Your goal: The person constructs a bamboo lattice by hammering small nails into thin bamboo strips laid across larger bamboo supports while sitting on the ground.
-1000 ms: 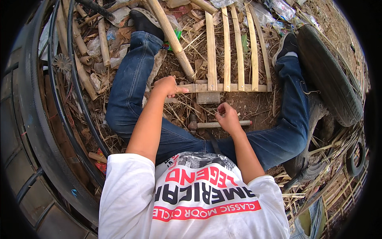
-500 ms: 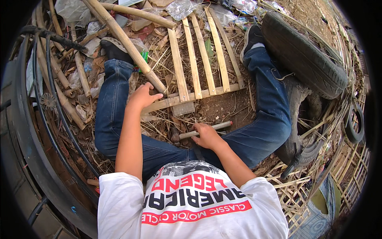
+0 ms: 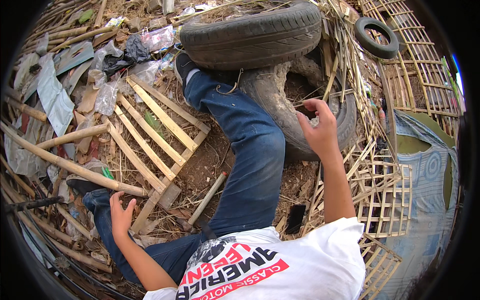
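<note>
My left hand (image 3: 121, 215) is open, with its fingers apart. It hovers beside the near end of a bamboo pole (image 3: 75, 164) and a wooden crosspiece (image 3: 150, 206). Several pale bamboo slats (image 3: 159, 124) fan out from that crosspiece across the ground, and a small wooden block (image 3: 170, 196) sits against its near side. Between my legs lies a hammer (image 3: 209, 197), untouched by either hand. Over to the right, my right hand (image 3: 318, 127) is raised with thumb and fingers spread and nothing in them. Behind it is a worn tyre (image 3: 270, 97) with a rough, crusted inside.
Another tyre (image 3: 250, 37) leans on the worn one beyond my right leg. Woven bamboo lattice (image 3: 382, 200) and a blue patterned cloth (image 3: 425, 185) lie at the right. A black flat rectangular object (image 3: 295, 219) rests near my right hip. Plastic litter (image 3: 107, 97) covers the far left.
My right hand has let go of the hammer and moved up and right toward the tyres. My left hand has come off the crosspiece end. The view has swung right.
</note>
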`<state>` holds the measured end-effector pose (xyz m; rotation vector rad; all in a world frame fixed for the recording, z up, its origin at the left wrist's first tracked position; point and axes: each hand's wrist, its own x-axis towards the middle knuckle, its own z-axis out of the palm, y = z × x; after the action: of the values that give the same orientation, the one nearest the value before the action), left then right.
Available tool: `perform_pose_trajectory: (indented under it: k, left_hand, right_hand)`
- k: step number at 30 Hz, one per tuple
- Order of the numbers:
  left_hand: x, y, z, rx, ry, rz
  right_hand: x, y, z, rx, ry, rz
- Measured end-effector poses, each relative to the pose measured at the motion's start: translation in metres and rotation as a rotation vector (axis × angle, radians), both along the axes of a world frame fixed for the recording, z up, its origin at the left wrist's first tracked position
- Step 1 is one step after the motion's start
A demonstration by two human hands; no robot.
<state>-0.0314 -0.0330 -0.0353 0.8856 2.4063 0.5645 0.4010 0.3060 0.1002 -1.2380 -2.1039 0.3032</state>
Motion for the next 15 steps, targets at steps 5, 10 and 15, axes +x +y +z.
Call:
perform_pose_trajectory:
  k: [5, 10, 15]
  left_hand:
    - [0.012, 0.006, 0.025, -0.081, 0.005, 0.037]
    - [0.005, 0.006, 0.024, -0.167, 0.021, 0.024]
    - [-0.006, 0.016, 0.027, -0.192, 0.077, -0.036]
  right_hand:
    - [0.112, 0.103, -0.02, -0.24, -0.287, -0.437]
    - [0.195, 0.154, -0.052, -0.272, -0.298, -0.678]
    - [0.231, 0.201, -0.085, -0.303, -0.267, -0.668]
